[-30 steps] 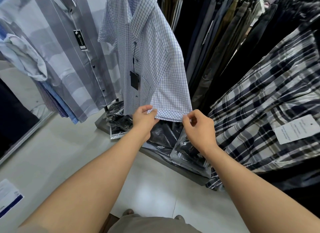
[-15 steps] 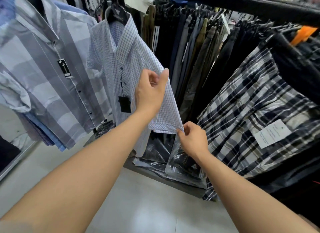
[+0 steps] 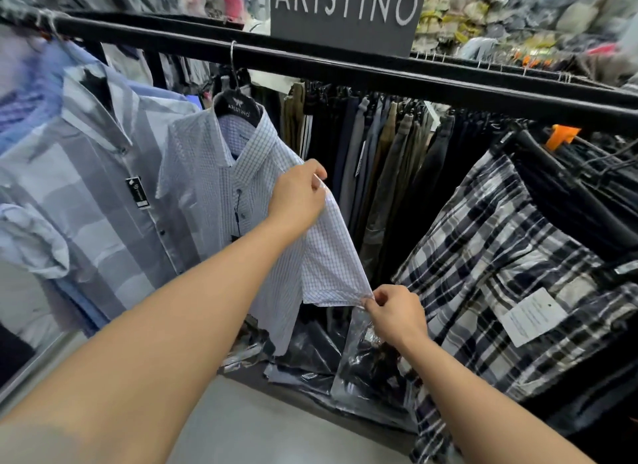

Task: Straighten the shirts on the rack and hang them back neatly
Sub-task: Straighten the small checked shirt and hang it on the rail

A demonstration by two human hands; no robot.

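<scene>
A white fine-checked short-sleeved shirt point(image 3: 241, 187) hangs on a black hanger point(image 3: 236, 106) from the black rack bar point(image 3: 345, 68). My left hand point(image 3: 298, 196) grips the upper part of its right sleeve near the shoulder. My right hand point(image 3: 393, 313) pinches the lower corner of that sleeve's hem, so the sleeve is stretched flat between both hands. A black tag dangles on the shirt front, partly hidden behind my left forearm.
A grey striped shirt point(image 3: 96, 201) hangs to the left, a dark plaid shirt point(image 3: 500, 273) to the right. Trousers point(image 3: 379, 173) hang behind. Plastic-wrapped garments point(image 3: 345, 360) lie on the rack's base. A brand sign point(image 3: 345, 11) stands above the bar.
My left hand has let go of the sleeve hem and climbed to the shoulder end of the sleeve. My right hand keeps its pinch on the hem corner. The view has tilted up.
</scene>
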